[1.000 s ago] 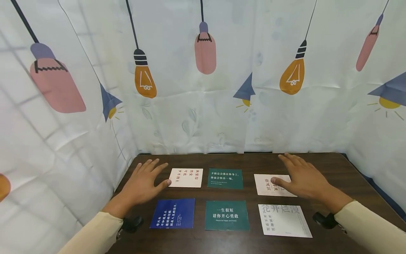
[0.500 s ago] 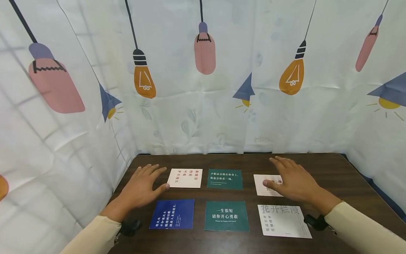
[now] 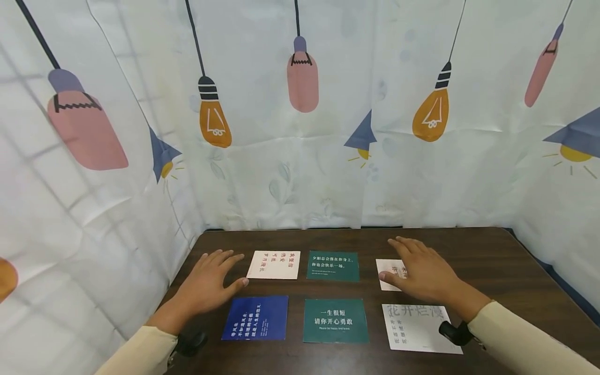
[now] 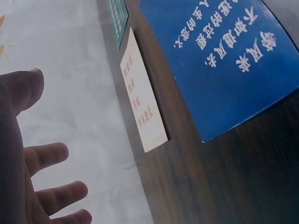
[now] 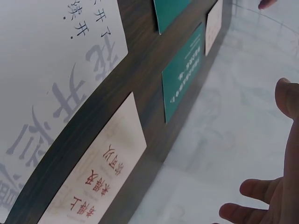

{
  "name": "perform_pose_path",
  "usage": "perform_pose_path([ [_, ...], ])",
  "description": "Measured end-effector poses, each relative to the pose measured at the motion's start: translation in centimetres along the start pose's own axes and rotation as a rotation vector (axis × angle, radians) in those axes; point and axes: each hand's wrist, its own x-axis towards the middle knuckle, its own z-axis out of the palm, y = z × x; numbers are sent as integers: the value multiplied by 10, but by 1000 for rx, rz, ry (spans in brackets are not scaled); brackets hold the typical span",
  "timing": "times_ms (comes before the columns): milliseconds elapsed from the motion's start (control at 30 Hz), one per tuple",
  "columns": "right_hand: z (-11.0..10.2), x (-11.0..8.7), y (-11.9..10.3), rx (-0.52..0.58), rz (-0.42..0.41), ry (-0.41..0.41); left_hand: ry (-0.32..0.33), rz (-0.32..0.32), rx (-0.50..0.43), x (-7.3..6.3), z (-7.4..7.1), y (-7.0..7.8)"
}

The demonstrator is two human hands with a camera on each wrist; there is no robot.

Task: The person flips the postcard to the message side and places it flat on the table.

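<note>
My left hand (image 3: pixel 208 281), fingers spread and holding nothing, hovers at the left of the table. Its thumb tip comes near the edge of a cream card with red writing (image 3: pixel 274 264). Below that hand lies a blue card (image 3: pixel 255 319) with white writing. My right hand (image 3: pixel 424 271), also with straight fingers and nothing held, overlaps another cream card (image 3: pixel 386 266) and hides its right part. A larger white card with grey writing (image 3: pixel 417 333) lies nearer on the right. Between the hands are two green cards, a far one (image 3: pixel 333 266) and a near one (image 3: pixel 335 321).
The cards lie in two rows on a dark brown wooden table (image 3: pixel 347 359). Behind it and at the sides hangs a white curtain (image 3: pixel 309 177) printed with lamps and bulbs. A dark camera mount sits on each wrist, the right one (image 3: pixel 455 333) overlapping the white card.
My right hand has moved left and slightly down, covering more of the right cream card. The left hand has drifted a little down and left. The cards lie as before.
</note>
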Motion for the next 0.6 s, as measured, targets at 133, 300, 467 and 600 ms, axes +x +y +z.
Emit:
perform_pose_path([
  [133, 4, 2, -4, 7, 2, 1, 7, -4, -4, -2, 2, -2],
  [300, 8, 4, -12, 9, -3, -5, -4, -9, -9, -5, 3, -3],
  [467, 11, 6, -18, 17, -12, 1, -10, -9, -13, -7, 5, -3],
  [600, 14, 7, -22, 23, -7, 0, -11, 0, -23, -9, 7, -4],
])
